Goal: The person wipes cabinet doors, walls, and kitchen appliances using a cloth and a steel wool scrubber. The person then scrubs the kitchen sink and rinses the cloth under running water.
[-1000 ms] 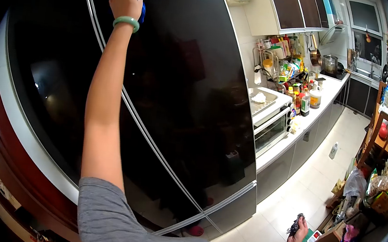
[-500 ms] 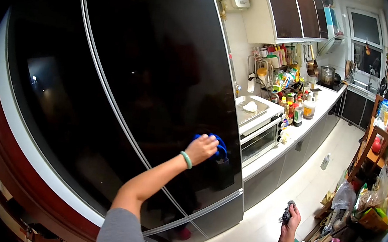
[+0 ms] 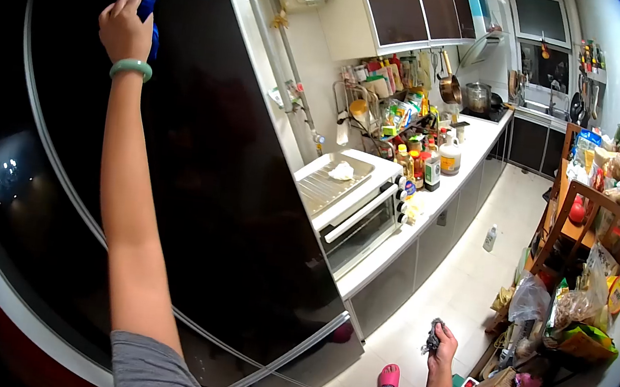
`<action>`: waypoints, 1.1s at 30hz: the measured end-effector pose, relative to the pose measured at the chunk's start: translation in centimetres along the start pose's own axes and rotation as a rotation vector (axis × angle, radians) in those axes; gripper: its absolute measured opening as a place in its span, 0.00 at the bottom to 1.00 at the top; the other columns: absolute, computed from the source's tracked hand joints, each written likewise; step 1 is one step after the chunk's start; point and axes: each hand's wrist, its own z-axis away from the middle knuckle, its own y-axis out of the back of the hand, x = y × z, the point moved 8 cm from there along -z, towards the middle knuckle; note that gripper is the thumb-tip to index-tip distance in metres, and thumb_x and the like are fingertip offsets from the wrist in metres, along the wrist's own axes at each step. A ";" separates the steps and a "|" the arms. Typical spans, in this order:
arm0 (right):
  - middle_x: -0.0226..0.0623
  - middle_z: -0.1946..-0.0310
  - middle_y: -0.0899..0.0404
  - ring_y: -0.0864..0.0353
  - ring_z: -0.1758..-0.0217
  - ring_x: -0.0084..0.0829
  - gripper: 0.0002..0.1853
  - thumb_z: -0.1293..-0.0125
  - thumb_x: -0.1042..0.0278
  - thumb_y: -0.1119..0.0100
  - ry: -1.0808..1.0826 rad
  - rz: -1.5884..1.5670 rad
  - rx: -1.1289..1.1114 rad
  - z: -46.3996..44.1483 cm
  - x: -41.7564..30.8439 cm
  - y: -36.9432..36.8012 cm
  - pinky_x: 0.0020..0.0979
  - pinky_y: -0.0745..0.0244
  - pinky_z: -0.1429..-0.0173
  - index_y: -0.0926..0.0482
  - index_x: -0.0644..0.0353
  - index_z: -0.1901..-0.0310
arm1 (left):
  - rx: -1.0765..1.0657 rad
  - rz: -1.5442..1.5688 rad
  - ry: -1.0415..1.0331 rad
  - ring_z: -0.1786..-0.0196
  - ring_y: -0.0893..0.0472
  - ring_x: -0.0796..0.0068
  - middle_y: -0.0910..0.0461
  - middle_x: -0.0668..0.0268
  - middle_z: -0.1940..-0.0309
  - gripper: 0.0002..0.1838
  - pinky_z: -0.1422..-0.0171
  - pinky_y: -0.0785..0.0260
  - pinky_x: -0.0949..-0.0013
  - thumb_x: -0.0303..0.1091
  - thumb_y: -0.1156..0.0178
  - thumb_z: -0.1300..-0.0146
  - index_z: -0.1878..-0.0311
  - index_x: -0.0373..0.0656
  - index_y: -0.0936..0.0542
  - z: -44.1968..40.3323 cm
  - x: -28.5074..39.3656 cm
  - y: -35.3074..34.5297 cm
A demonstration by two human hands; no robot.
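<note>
My left hand (image 3: 127, 27), with a pale green bangle (image 3: 131, 69) at the wrist, is raised high against a glossy black door panel (image 3: 201, 143). Its fingers are closed on a blue cloth (image 3: 150, 11), which lies between the hand and the dark surface. Low at the right, my right hand (image 3: 443, 346) is held out over the floor, closed round a crumpled dark grey thing (image 3: 433, 336) that looks like a wadded cloth or scourer.
Beside the panel, a white oven (image 3: 357, 214) and several bottles (image 3: 432, 169) stand on the counter (image 3: 476, 144). A bottle (image 3: 490, 237) stands on the floor (image 3: 446, 278). Bags and boxes crowd a wooden chair (image 3: 560, 245) at right. My foot wears a pink slipper (image 3: 390, 378).
My left hand went from high on the panel down to its lower right, then back up high with the blue cloth. The view has shifted, and a pink slipper now shows.
</note>
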 end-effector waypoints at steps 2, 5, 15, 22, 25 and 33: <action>0.36 0.67 0.21 0.22 0.69 0.23 0.13 0.43 0.80 0.42 -0.017 -0.003 0.019 -1.7 -0.1 -0.3 0.20 0.27 0.65 0.26 0.72 0.55 | -0.151 -0.012 -0.044 0.50 0.27 0.61 0.23 0.66 0.56 0.13 0.44 0.32 0.62 0.28 0.37 0.49 0.57 0.46 0.19 4.6 5.7 2.2; 0.35 0.67 0.20 0.22 0.69 0.22 0.12 0.43 0.79 0.42 -0.037 0.019 -0.035 -5.3 -1.4 -1.8 0.20 0.28 0.65 0.25 0.72 0.56 | -0.277 0.544 -0.064 0.52 0.27 0.59 0.26 0.55 0.61 0.09 0.46 0.33 0.59 0.24 0.40 0.48 0.62 0.37 0.21 17.5 13.2 4.1; 0.33 0.68 0.21 0.24 0.68 0.20 0.13 0.42 0.77 0.41 0.097 0.123 -0.059 -18.5 -9.5 -7.8 0.21 0.29 0.64 0.25 0.71 0.56 | -0.794 1.145 0.284 0.54 0.27 0.59 0.22 0.63 0.60 0.12 0.50 0.35 0.60 0.22 0.39 0.59 0.67 0.43 0.20 41.3 35.3 10.8; 0.32 0.69 0.21 0.24 0.71 0.20 0.12 0.43 0.76 0.39 0.012 0.020 0.103 -23.7 -9.9 -2.8 0.20 0.30 0.67 0.23 0.69 0.58 | -0.988 1.434 0.443 0.53 0.28 0.56 0.23 0.59 0.61 0.16 0.48 0.35 0.60 0.19 0.38 0.62 0.65 0.41 0.20 40.9 47.1 6.1; 0.31 0.70 0.21 0.25 0.72 0.20 0.10 0.43 0.76 0.40 -0.039 -0.082 0.224 -27.1 -10.8 1.1 0.20 0.30 0.68 0.23 0.69 0.59 | -1.017 1.508 0.543 0.54 0.26 0.56 0.23 0.57 0.62 0.14 0.48 0.35 0.62 0.18 0.39 0.58 0.64 0.39 0.20 42.4 52.0 3.5; 0.36 0.65 0.20 0.22 0.67 0.23 0.13 0.39 0.72 0.45 -0.138 0.065 0.027 -42.2 -16.6 -4.0 0.21 0.27 0.62 0.25 0.68 0.54 | -1.161 1.495 0.601 0.54 0.26 0.56 0.24 0.56 0.61 0.12 0.46 0.35 0.60 0.26 0.38 0.57 0.64 0.42 0.20 42.7 61.8 -1.5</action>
